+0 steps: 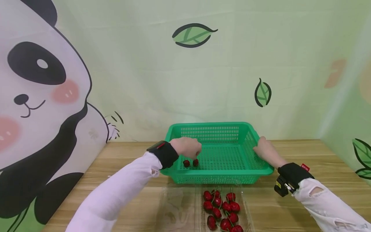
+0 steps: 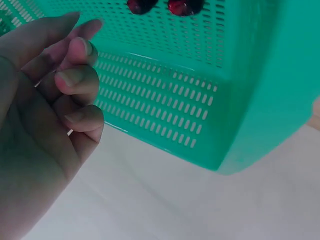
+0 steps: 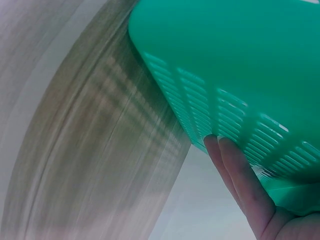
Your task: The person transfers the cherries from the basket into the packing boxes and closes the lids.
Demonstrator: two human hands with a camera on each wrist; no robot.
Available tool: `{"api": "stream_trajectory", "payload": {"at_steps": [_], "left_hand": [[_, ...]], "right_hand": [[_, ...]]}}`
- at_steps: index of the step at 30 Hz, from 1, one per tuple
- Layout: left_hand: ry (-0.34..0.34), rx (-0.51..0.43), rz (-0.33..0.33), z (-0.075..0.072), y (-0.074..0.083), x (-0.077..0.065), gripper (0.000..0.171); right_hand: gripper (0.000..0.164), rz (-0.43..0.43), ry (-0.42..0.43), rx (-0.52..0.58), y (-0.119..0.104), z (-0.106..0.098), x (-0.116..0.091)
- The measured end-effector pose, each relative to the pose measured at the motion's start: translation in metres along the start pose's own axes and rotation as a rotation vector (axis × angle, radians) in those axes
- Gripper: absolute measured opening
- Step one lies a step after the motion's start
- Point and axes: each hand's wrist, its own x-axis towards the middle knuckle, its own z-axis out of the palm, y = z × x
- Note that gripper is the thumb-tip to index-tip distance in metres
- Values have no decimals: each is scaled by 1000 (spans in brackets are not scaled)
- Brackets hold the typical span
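A green plastic basket (image 1: 217, 172) with slotted walls stands on the table. Two dark red cherries (image 1: 186, 163) lie inside near its left front corner; the same cherries (image 2: 185, 6) show at the top of the left wrist view. Over the basket's left part is my left hand (image 1: 186, 147), its fingers loosely curled and nothing visible between them. My right hand (image 1: 268, 151) grips the basket's right rim, two fingers (image 3: 237, 170) lying along the outside of the slotted wall. In front of the basket, more cherries (image 1: 217, 202) with stems lie in a clear plastic box (image 1: 246, 212).
The box's clear lid (image 1: 179, 206) lies opened out to the left, on the wood-grain table (image 1: 130, 190). Behind the basket hangs a pale green backdrop (image 1: 139, 80) with leaves and a large panda (image 1: 43, 96) printed on it.
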Motion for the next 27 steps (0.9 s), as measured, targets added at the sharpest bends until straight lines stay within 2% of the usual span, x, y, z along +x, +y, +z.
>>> {"api": "stream_trajectory", "payload": {"at_steps": [6,8,10,12,16,19,22,25,27], "left_hand": [[-64,-56,-19,1,-4,6,12],[-76,-59,-39,3,-4,8,10],[-69,-35,-48,6,-4,11,13],[-52,-6,-46,7,-3,13,22],[-6,56,1,10,-2,18,41],[8,79,41,14,1,19,47],[4,107,64,18,4,20,40],[5,142,81,19,7,20,21],[10,170,93,19,8,20,18]], "right_hand": [[49,-2,22,9,11,5,8],[50,12,5,12,6,2,3],[49,10,6,10,1,0,-1],[48,7,8,4,-3,-2,-4],[47,1,13,12,-7,-3,-8],[47,1,10,13,-7,-2,-8],[48,-2,7,9,-7,0,-8],[50,0,5,6,-7,0,-7],[50,0,5,10,-7,0,-7]]}}
